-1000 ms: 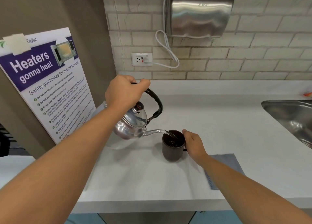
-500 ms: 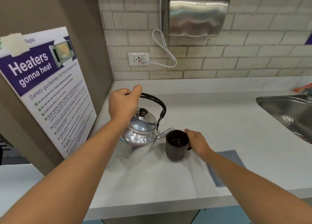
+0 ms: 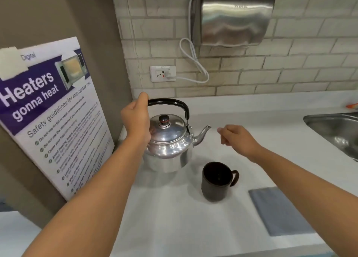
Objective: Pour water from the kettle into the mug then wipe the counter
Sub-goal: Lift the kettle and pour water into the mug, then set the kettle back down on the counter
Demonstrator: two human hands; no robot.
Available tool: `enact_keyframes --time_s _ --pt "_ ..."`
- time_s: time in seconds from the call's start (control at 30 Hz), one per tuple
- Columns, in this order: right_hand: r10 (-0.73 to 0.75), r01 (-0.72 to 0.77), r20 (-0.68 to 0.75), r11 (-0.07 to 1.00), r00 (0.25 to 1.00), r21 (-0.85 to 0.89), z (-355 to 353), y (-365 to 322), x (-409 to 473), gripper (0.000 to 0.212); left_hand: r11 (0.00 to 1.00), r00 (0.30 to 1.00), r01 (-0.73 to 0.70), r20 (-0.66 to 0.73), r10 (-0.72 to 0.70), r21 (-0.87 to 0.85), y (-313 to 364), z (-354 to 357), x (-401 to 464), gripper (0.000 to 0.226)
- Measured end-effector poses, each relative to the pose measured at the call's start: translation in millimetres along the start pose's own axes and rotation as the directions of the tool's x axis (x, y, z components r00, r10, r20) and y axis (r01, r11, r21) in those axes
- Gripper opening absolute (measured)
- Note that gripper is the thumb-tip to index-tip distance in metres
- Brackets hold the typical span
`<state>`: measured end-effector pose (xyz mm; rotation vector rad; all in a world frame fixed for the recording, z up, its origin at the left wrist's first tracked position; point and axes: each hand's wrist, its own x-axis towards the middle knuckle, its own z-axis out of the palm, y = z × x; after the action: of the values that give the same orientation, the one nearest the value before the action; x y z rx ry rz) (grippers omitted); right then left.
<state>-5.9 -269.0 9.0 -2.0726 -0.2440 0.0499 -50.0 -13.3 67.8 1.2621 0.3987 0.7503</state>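
Observation:
A shiny steel kettle (image 3: pixel 170 142) with a black handle stands upright at the back left of the white counter (image 3: pixel 174 218), spout pointing right. My left hand (image 3: pixel 136 119) grips the left end of its handle. A dark mug (image 3: pixel 217 181) stands in front and to the right of the kettle, handle to the right, its contents too dark to make out. My right hand (image 3: pixel 236 137) hovers above the counter behind the mug, fingers loosely curled, holding nothing. A folded grey cloth (image 3: pixel 279 210) lies flat to the right of the mug.
A steel sink (image 3: pixel 335 129) is set into the counter at the right. A microwave safety poster (image 3: pixel 48 109) leans on the left wall. On the brick wall hang a metal hand dryer (image 3: pixel 232 16) and its cord plugged into a socket (image 3: pixel 162 74).
The kettle went from tilted over the mug to upright and back to the left. My right hand let go of the mug and lifted away behind it.

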Motion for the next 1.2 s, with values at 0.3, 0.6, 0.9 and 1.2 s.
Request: enact_keyframes --time_s 0.3,0.6,0.9,1.2 --pt "-0.211 0.206 0.006 0.960 0.977 0.189 65 -64 87 0.042 0.997 0.998 0.037 -0.054 -0.033 0.072 -57 20 59 0.031" --pt "-0.401 0.391 0.109 0.915 0.910 0.103 118 -20 127 0.036 0.988 0.996 0.058 -0.081 -0.046 0.145 -112 27 91 0.041" --pt "-0.435 0.432 0.053 0.900 0.899 0.058 139 -4 148 0.048 0.979 0.990 0.066 -0.132 -0.041 0.194 -130 24 100 0.052" --pt "-0.222 0.272 0.195 0.918 0.955 -0.289 140 -8 181 0.050 0.639 0.976 -0.193 0.211 0.050 0.744 -140 7 132 0.057"
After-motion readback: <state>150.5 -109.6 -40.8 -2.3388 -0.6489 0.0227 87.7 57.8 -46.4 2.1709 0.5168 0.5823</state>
